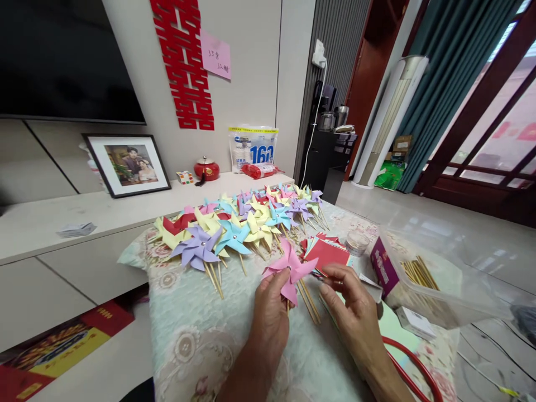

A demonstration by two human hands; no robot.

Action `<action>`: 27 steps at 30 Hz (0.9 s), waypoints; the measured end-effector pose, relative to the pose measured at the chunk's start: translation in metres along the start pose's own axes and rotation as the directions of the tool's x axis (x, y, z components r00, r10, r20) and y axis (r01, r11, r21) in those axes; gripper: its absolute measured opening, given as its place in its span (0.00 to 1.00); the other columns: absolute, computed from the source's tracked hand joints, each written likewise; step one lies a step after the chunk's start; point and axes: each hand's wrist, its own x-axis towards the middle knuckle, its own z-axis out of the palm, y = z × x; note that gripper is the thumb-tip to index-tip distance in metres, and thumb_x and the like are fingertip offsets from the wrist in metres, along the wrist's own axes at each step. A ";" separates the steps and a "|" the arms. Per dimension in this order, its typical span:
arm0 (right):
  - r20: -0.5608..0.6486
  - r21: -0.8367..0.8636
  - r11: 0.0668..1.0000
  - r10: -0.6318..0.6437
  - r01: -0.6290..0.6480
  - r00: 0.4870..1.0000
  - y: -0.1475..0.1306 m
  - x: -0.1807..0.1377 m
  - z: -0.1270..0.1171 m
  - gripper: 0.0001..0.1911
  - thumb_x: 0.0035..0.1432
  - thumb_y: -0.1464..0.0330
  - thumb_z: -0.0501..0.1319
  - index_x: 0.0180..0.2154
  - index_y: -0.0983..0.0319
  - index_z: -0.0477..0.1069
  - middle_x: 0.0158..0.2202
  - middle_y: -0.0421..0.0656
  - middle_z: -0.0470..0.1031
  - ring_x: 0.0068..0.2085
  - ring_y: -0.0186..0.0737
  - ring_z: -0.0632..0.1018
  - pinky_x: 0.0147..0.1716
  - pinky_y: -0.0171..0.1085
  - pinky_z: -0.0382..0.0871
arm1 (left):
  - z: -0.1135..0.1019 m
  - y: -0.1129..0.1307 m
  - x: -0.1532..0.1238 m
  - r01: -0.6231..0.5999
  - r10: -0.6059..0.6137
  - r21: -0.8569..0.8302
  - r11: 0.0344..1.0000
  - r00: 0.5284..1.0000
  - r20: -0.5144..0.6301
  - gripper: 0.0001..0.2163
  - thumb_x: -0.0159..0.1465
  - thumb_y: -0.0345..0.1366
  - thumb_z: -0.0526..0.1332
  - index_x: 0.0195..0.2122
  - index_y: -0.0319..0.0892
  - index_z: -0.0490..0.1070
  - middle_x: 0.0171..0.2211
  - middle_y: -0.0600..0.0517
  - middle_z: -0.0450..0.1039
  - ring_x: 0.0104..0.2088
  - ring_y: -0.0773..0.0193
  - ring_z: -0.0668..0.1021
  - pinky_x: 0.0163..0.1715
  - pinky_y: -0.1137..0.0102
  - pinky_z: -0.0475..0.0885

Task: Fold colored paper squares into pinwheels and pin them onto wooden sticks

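Observation:
My left hand point(270, 315) is closed around the stick of a pink paper pinwheel point(290, 269) and holds it just above the table. To its right, my right hand point(349, 307) has its fingers curled together near the pinwheel's right blade; whether they pinch anything is not clear. Behind the hands, a long row of finished pinwheels point(234, 226) in purple, blue, yellow, pink and red lies across the flowered tablecloth point(188, 340), sticks pointing toward me. A stack of coloured paper squares point(327, 254), red on top, lies right behind my right hand.
A clear plastic box point(435, 285) with wooden sticks point(416, 272) stands at the right beside a purple carton point(383, 268). A small clear round jar point(357, 242) sits by the paper. A red hoop point(412, 363) lies at the table's near right. A white low cabinet point(62, 218) runs along the left.

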 end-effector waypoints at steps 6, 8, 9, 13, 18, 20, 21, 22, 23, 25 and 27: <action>0.420 -0.054 0.981 0.193 -0.188 0.887 0.001 -0.010 0.021 0.09 0.59 0.62 0.62 0.29 0.60 0.72 0.26 0.39 0.72 0.29 0.39 0.70 0.29 0.36 0.60 | 0.005 0.005 0.000 -0.022 0.020 -0.225 0.974 1.000 -0.013 0.13 0.45 0.36 0.72 0.30 0.41 0.72 0.29 0.54 0.73 0.30 0.66 0.73 0.30 0.71 0.68; 0.469 -0.036 0.973 0.218 -0.229 0.856 0.004 -0.014 0.027 0.10 0.58 0.63 0.62 0.27 0.60 0.71 0.24 0.38 0.69 0.28 0.37 0.68 0.27 0.34 0.59 | 0.007 0.004 -0.002 -0.041 0.039 -0.255 0.966 0.999 -0.013 0.13 0.46 0.35 0.72 0.32 0.41 0.73 0.32 0.54 0.75 0.32 0.65 0.74 0.33 0.71 0.70; 0.478 -0.015 0.966 0.233 -0.257 0.847 0.006 -0.016 0.029 0.11 0.58 0.62 0.62 0.27 0.61 0.70 0.23 0.37 0.67 0.27 0.36 0.67 0.26 0.33 0.58 | 0.007 0.003 -0.002 -0.051 0.046 -0.265 0.963 0.999 -0.022 0.12 0.47 0.34 0.72 0.32 0.42 0.73 0.32 0.54 0.75 0.33 0.65 0.74 0.34 0.71 0.70; 0.502 0.105 0.924 0.270 -0.368 0.822 0.016 -0.018 0.033 0.13 0.57 0.59 0.63 0.27 0.61 0.69 0.21 0.35 0.63 0.23 0.34 0.65 0.22 0.32 0.59 | 0.005 0.000 -0.001 -0.067 0.056 -0.280 0.958 0.997 -0.048 0.10 0.49 0.34 0.71 0.31 0.43 0.73 0.30 0.55 0.73 0.32 0.65 0.74 0.33 0.71 0.70; 0.527 0.149 0.895 0.288 -0.421 0.800 0.017 -0.016 0.035 0.13 0.52 0.60 0.65 0.26 0.61 0.67 0.20 0.33 0.61 0.20 0.32 0.63 0.21 0.31 0.58 | 0.004 -0.001 -0.001 -0.082 0.082 -0.285 0.955 0.997 -0.013 0.11 0.50 0.36 0.71 0.32 0.43 0.72 0.31 0.53 0.74 0.36 0.62 0.76 0.35 0.70 0.71; 0.537 0.130 0.897 0.294 -0.422 0.791 0.015 -0.015 0.034 0.12 0.52 0.61 0.65 0.26 0.60 0.66 0.20 0.33 0.61 0.20 0.31 0.62 0.21 0.32 0.57 | 0.005 0.000 -0.002 -0.092 0.094 -0.259 0.961 0.996 -0.003 0.09 0.51 0.36 0.71 0.30 0.43 0.71 0.30 0.52 0.74 0.36 0.60 0.77 0.36 0.69 0.72; 0.534 0.113 0.905 0.293 -0.411 0.793 0.014 -0.015 0.034 0.12 0.52 0.61 0.65 0.26 0.60 0.65 0.19 0.33 0.60 0.20 0.31 0.61 0.21 0.32 0.56 | 0.006 0.000 -0.003 -0.093 0.099 -0.252 0.963 0.995 0.008 0.09 0.51 0.36 0.71 0.29 0.44 0.72 0.30 0.52 0.75 0.36 0.60 0.78 0.36 0.69 0.72; 0.525 0.090 0.916 0.290 -0.391 0.800 0.014 -0.015 0.033 0.11 0.52 0.62 0.64 0.26 0.60 0.65 0.19 0.33 0.59 0.21 0.32 0.61 0.21 0.32 0.55 | 0.007 0.001 -0.003 -0.089 0.099 -0.257 0.962 0.995 0.029 0.09 0.51 0.36 0.71 0.30 0.44 0.72 0.31 0.52 0.76 0.37 0.60 0.78 0.37 0.69 0.72; 0.510 0.066 0.928 0.284 -0.366 0.812 0.013 -0.014 0.032 0.11 0.52 0.63 0.63 0.25 0.60 0.65 0.19 0.33 0.59 0.21 0.32 0.61 0.22 0.32 0.54 | 0.008 0.001 -0.004 -0.082 0.101 -0.276 0.958 0.993 0.055 0.09 0.52 0.36 0.71 0.31 0.44 0.73 0.33 0.51 0.77 0.38 0.59 0.78 0.38 0.69 0.72; 0.468 0.026 0.948 0.270 -0.318 0.842 0.013 -0.013 0.030 0.10 0.54 0.63 0.62 0.25 0.60 0.64 0.19 0.33 0.59 0.22 0.33 0.60 0.22 0.32 0.52 | 0.010 0.003 -0.005 -0.041 0.077 -0.323 0.945 0.992 0.102 0.11 0.53 0.38 0.71 0.36 0.43 0.75 0.38 0.49 0.78 0.41 0.58 0.79 0.38 0.69 0.72; 0.428 0.007 0.957 0.259 -0.290 0.866 0.012 -0.009 0.027 0.11 0.55 0.63 0.60 0.25 0.60 0.63 0.20 0.34 0.59 0.23 0.33 0.61 0.23 0.32 0.53 | 0.010 0.004 -0.006 0.025 0.014 -0.322 0.947 0.993 0.118 0.15 0.56 0.42 0.69 0.42 0.42 0.75 0.41 0.47 0.78 0.41 0.58 0.78 0.37 0.68 0.72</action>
